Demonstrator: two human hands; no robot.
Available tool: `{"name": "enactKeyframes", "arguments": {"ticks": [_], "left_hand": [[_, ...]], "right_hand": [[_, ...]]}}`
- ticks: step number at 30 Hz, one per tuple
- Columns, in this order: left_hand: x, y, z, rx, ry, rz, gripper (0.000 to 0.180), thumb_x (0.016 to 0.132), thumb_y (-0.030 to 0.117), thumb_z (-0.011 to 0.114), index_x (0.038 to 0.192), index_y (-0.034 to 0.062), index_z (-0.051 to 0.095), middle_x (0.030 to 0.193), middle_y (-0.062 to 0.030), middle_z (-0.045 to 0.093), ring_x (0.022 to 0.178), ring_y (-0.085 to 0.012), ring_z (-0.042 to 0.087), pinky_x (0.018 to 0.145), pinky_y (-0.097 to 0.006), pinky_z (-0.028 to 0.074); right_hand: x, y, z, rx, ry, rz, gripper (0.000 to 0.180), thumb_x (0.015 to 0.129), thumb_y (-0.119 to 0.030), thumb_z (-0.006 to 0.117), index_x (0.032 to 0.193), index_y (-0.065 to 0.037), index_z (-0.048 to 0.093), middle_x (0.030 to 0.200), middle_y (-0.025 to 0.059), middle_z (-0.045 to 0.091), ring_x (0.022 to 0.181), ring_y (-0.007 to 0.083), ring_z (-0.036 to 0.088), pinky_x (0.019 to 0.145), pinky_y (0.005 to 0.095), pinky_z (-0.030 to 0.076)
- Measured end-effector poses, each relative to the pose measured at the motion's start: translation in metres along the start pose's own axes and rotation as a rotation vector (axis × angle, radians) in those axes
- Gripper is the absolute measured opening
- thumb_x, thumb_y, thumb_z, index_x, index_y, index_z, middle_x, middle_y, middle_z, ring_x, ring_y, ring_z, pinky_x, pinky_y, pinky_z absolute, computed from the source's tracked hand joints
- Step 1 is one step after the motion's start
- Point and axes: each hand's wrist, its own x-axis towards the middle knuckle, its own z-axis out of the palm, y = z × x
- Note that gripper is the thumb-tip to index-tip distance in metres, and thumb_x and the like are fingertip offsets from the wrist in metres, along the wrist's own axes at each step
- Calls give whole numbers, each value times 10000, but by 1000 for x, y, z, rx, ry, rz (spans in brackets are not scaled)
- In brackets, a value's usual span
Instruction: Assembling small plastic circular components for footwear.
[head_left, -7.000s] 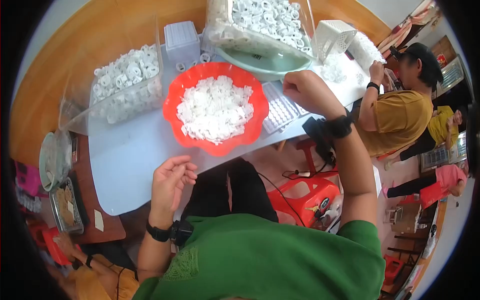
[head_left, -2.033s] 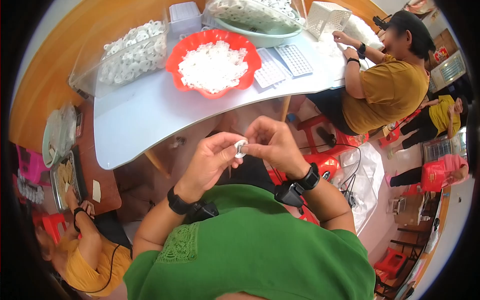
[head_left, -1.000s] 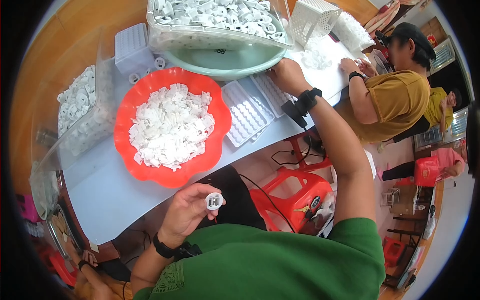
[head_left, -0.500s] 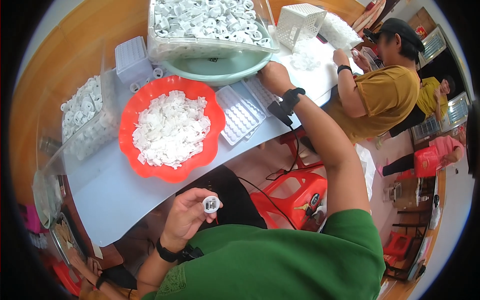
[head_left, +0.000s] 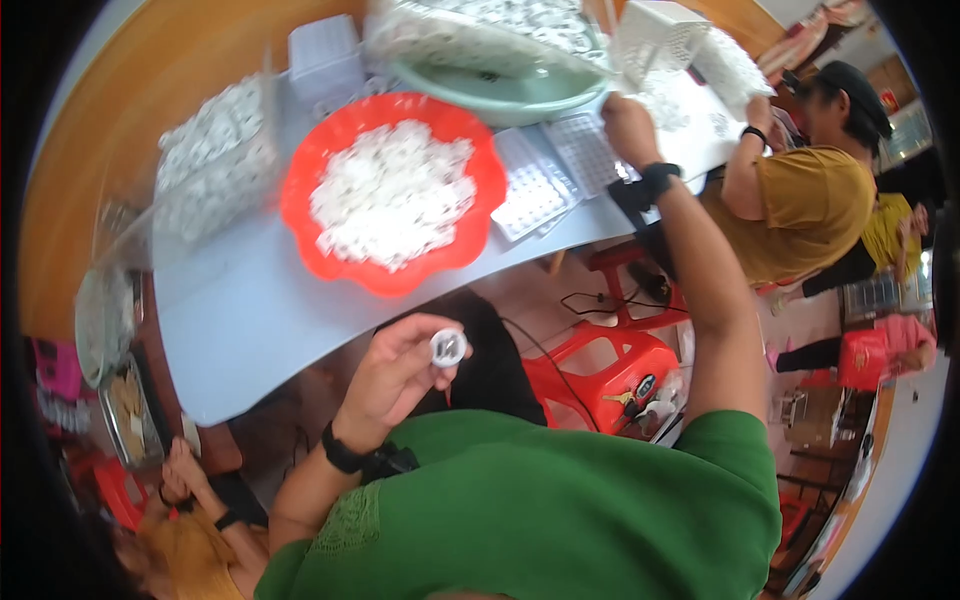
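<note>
My left hand (head_left: 390,375) holds a small round white plastic housing (head_left: 449,347) between thumb and fingers, in front of my green shirt. Metal-looking parts show inside its open face. My right arm reaches far forward, and my right hand (head_left: 632,132) is curled beside the right rim of a pale green basin (head_left: 500,100). What its fingers hold, if anything, is hidden. Next to it lie white trays with rows of small pockets (head_left: 535,185). A red scalloped bowl (head_left: 300,215), heaped with small flat white pieces (head_left: 395,195), stands left of the trays.
A clear bin of white round parts (head_left: 470,45) rests on the basin. Another clear bin (head_left: 215,205) stands at the left of the table (head_left: 230,340). A white perforated basket (head_left: 655,35) is at the back right. Red stools (head_left: 610,375) and a co-worker (head_left: 800,190) are to the right.
The view has shifted, so the table things appear higher and further right. My right hand has moved slightly away from the basin rim, uncovering more of a tray. My left hand keeps its hold.
</note>
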Motion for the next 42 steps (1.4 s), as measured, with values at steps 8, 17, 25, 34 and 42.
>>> {"name": "enactKeyframes", "arguments": {"ticks": [8, 17, 25, 34, 42], "left_hand": [[-13, -13, -6, -82, -17, 73, 350, 912, 210, 583, 1174, -12, 515, 1006, -180, 612, 773, -141, 586, 685, -241, 499], [-34, -23, 13, -26, -91, 74, 334, 927, 194, 557, 1190, -8, 519, 1016, -162, 610, 805, -139, 581, 707, -238, 495], [-52, -27, 28, -19, -107, 81, 258, 934, 136, 546, 1155, 3, 548, 1004, -91, 624, 811, -120, 594, 718, -243, 496], [-58, -29, 40, 31, -148, 81, 253, 935, 138, 547, 1152, 7, 553, 999, -75, 621, 815, -111, 589, 721, -242, 496], [-58, -29, 48, 95, -147, 95, 254, 934, 140, 551, 1150, 6, 553, 984, -60, 616, 823, -113, 584, 718, -242, 491]], "right_hand": [[-101, -107, -105, 932, -15, 204, 85, 833, -18, 568, 855, 32, 633, 714, 54, 634, 625, 109, 607, 547, 222, 493], [-225, -229, -109, 1473, -418, 155, 72, 792, 101, 598, 843, 64, 634, 823, 108, 612, 692, 160, 643, 588, 244, 544], [-262, -245, -108, 1582, -351, 258, 93, 788, 113, 592, 866, 70, 621, 841, 120, 608, 702, 176, 650, 598, 257, 555], [-273, -254, -121, 1496, -292, 281, 75, 797, 84, 613, 870, 66, 609, 865, 81, 607, 730, 138, 647, 616, 238, 557], [-272, -262, -120, 844, 83, -214, 166, 704, 77, 653, 845, 10, 599, 793, 100, 598, 634, 226, 611, 528, 298, 476]]}}
